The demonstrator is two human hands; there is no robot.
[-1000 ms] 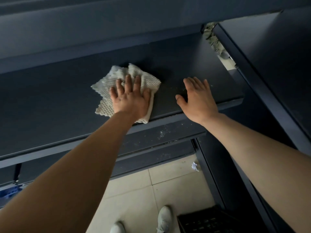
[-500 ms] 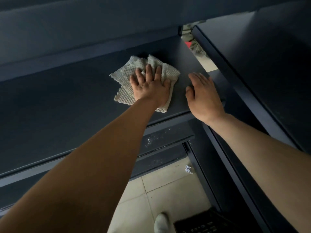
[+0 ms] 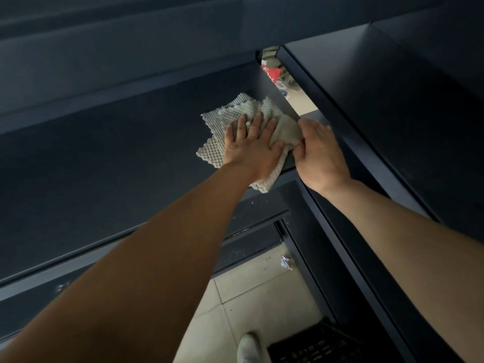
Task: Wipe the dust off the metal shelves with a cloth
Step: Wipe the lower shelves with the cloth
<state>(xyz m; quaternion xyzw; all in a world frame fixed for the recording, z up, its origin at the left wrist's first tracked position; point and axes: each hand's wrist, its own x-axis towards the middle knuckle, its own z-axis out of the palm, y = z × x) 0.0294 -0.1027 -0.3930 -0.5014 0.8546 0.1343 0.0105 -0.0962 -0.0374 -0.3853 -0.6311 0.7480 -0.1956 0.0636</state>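
Note:
A pale waffle-weave cloth lies on the dark metal shelf, close to the shelf's right end. My left hand presses flat on the cloth with straight fingers. My right hand is at the shelf's right end with curled fingers. Its thumb and fingers close on the bunched right edge of the cloth. A corner of the cloth hangs over the shelf's front edge below my left wrist.
A lower shelf with pale dust specks runs beneath. Another dark shelf unit adjoins on the right, with a narrow gap between the two. Below are a tiled floor, a paper scrap, a shoe and a black crate.
My left hand slid the cloth rightward along the shelf to its right end. My right hand, flat on the shelf before, now has its fingers curled on the cloth's bunched edge.

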